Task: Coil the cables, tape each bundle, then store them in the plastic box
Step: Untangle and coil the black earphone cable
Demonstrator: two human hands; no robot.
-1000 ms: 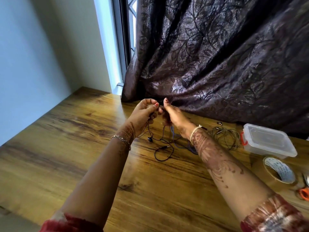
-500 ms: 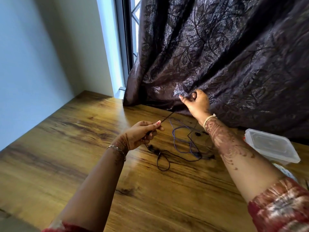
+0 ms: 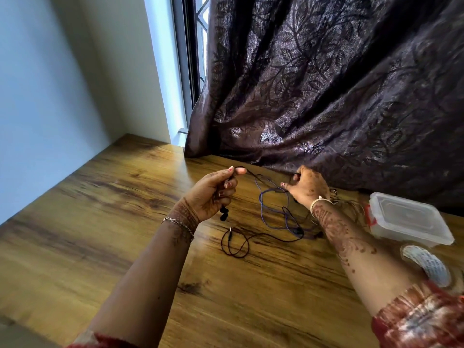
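Running down the left side, a pale painted wall (image 3: 37, 96) meets the wood-grain bench (image 3: 75, 234), whose near corner is cut off by the frame. A grey window frame (image 3: 184, 59) shows only as a narrow strip. The dark purple leaf-patterned curtain (image 3: 326, 84) covers the rest, its hem lying on the bench.

The left hand (image 3: 213, 192) pinches a thin black earphone cable (image 3: 236, 244) between thumb and forefinger, the other fingers curled in. Two black earbuds (image 3: 223, 214) hang under the palm. The cable stretches across to the right hand (image 3: 307, 187), whose fingers curl round it close to the hem, though blur hides the exact grip. Its slack lies looped on the bench, plug end free, crossing a blue cable (image 3: 262, 204).

Behind the right wrist a tangle of thin brownish wire (image 3: 351, 205) is half hidden and hard to make out. Just beyond sits the clear plastic box (image 3: 406, 219), lid on. A roll of brown tape (image 3: 426, 267) lies near the right sleeve, partly covered. The print on its white liner is too blurred to read.
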